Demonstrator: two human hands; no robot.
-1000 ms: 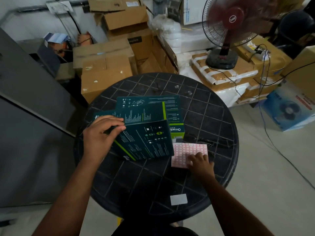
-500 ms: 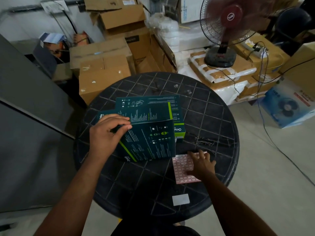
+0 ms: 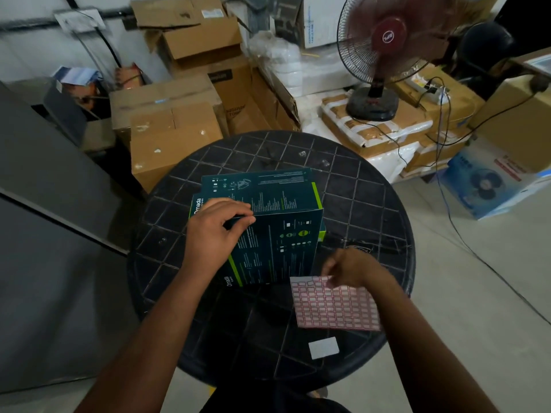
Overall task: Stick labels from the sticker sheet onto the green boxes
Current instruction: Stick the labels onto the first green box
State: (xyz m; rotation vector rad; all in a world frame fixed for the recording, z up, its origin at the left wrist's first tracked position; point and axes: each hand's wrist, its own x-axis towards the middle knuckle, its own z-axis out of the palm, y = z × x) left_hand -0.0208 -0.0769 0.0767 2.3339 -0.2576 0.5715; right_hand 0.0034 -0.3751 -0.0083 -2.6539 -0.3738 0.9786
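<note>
- The left hand (image 3: 213, 234) lies on the nearest green box (image 3: 277, 248), fingers curled over its upper left edge and gripping it; that box stands tilted on the tabletop (image 3: 369, 204), its printed face turned up toward the camera
- A second green box (image 3: 268, 192) lies just behind and partly under the first, overlapping it; a lime stripe runs along its right edge; the edge of what may be a further box shows at the left, behind the left hand, but I cannot tell for sure
- The right hand (image 3: 353, 268) sits at the top edge of the sticker sheet (image 3: 334, 305), fingertips bent down and pinching at a label in the top row; the motion blur hides whether a label is lifted
- The sticker sheet, a pink grid of small labels, lies flat near the front right of the tabletop, just beside the nearest green box's lower right corner; some cells in its top row look paler
- A small white card (image 3: 323, 347) lies near the front rim, apart from the sheet
- Behind the round black tabletop stand cardboard cartons (image 3: 173, 135); a red fan (image 3: 384, 55) stands to the right on packed parcels; a blue fan carton (image 3: 489, 180) sits on the floor
</note>
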